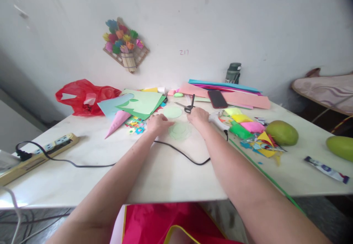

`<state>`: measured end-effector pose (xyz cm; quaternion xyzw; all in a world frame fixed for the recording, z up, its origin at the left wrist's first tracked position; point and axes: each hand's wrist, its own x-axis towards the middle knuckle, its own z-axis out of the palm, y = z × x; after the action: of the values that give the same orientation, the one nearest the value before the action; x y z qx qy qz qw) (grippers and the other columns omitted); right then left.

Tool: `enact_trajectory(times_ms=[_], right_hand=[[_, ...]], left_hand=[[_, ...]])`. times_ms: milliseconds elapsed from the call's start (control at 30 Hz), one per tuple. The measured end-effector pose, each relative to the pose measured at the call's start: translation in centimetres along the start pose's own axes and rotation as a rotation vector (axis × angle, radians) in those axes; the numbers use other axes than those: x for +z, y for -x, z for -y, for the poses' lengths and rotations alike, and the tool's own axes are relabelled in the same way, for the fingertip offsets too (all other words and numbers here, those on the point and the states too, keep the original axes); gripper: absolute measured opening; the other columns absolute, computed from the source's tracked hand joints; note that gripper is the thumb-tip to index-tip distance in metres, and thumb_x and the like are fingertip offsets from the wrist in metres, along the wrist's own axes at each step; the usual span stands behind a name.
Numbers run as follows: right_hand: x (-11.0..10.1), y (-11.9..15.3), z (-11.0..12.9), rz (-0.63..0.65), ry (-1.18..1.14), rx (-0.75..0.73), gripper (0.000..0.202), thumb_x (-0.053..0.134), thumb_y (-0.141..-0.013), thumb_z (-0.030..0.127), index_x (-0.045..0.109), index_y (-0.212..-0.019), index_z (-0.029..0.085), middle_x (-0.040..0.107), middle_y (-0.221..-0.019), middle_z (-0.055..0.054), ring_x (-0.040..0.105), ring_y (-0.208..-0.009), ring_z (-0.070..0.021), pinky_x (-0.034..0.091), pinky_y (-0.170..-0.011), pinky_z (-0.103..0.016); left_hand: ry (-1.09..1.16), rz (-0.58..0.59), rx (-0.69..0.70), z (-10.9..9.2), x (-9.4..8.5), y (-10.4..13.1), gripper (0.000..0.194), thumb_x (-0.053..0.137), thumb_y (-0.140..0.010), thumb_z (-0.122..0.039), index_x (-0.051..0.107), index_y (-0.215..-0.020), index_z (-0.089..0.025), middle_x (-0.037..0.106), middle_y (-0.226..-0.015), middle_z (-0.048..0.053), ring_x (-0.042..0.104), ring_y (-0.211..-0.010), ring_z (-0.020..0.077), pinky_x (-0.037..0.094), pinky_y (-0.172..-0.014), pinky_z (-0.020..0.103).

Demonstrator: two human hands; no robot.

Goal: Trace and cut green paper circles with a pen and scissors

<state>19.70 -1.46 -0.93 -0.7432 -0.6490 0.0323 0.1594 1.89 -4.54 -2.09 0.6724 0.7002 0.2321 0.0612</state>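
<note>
A pale green layered paper circle (179, 131) lies flat on the white table between my hands. On its left, my left hand (159, 123) rests with the fingers apart and the thumb stretched toward the circle's edge. My right hand (199, 117) is closed at the circle's far right side, its fingertips partly hidden. Just beyond those knuckles are black-handled scissors (189, 108) with their blades spread; whether the fingers touch them I cannot tell. A plain pale green circle (172, 111) lies farther back, between both hands.
Green sheets (140, 102), a pink paper cone (118, 122) and scraps lie left. A white glue gun (218, 121) is right of my right hand, its black cord (187, 158) crossing nearby. Behind are a phone (217, 99) and coloured paper. A power strip (41, 155) sits left, mangoes (281, 133) right.
</note>
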Motion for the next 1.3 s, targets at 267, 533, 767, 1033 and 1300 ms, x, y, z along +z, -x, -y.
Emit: enact_trajectory(times_ms=[267, 533, 767, 1033, 1300], right_hand=[[-0.7, 0.0, -0.3, -0.07, 0.006, 0.039, 0.033, 0.047, -0.081, 0.035, 0.068, -0.094, 0.013, 0.066, -0.098, -0.018, 0.058, -0.099, -0.0249, 0.039, -0.081, -0.032], [-0.9, -0.7, -1.3, -0.084, 0.153, 0.062, 0.026, 0.049, -0.075, 0.024, 0.069, -0.085, 0.011, 0.064, -0.097, -0.017, 0.05, -0.103, -0.0285, 0.025, -0.088, -0.041], [-0.5, -1.1, -1.5, -0.043, 0.169, 0.1, 0.024, 0.05, -0.071, 0.021, 0.069, -0.084, 0.013, 0.066, -0.095, -0.015, 0.049, -0.105, -0.0281, 0.024, -0.088, -0.041], [0.0, -1.3, -1.5, -0.007, 0.182, 0.104, 0.027, 0.05, -0.072, 0.022, 0.069, -0.089, 0.013, 0.065, -0.099, -0.016, 0.047, -0.109, -0.0282, 0.023, -0.09, -0.042], [0.0, -1.3, -1.4, -0.011, 0.171, 0.104, 0.027, 0.049, -0.074, 0.023, 0.069, -0.088, 0.012, 0.065, -0.096, -0.016, 0.048, -0.106, -0.0278, 0.023, -0.09, -0.041]], left_hand=[[0.084, 0.188, -0.03, -2.0, 0.2, -1.0, 0.029, 0.078, -0.036, -0.039, 0.056, -0.045, -0.022, 0.061, -0.058, 0.006, 0.057, -0.087, 0.0338, 0.039, -0.079, 0.041], [0.565, 0.036, 0.034, -0.1, 1.7, -1.3, 0.021, 0.072, -0.051, -0.032, 0.06, -0.064, -0.02, 0.058, -0.056, -0.002, 0.057, -0.06, 0.0173, 0.042, -0.057, 0.027], [0.993, 0.138, 0.042, 1.4, 2.3, -1.1, 0.032, 0.074, -0.052, -0.039, 0.061, -0.07, -0.017, 0.061, -0.06, -0.001, 0.058, -0.059, 0.0157, 0.044, -0.057, 0.027], [1.211, 0.215, 0.031, 1.4, 2.1, -1.0, 0.036, 0.079, -0.047, -0.035, 0.061, -0.07, -0.015, 0.064, -0.063, 0.0, 0.059, -0.058, 0.0146, 0.047, -0.059, 0.027], [1.261, 0.239, 0.025, 1.3, 2.1, -1.0, 0.04, 0.082, -0.043, -0.032, 0.062, -0.073, -0.014, 0.064, -0.061, 0.0, 0.061, -0.06, 0.0158, 0.049, -0.061, 0.029]])
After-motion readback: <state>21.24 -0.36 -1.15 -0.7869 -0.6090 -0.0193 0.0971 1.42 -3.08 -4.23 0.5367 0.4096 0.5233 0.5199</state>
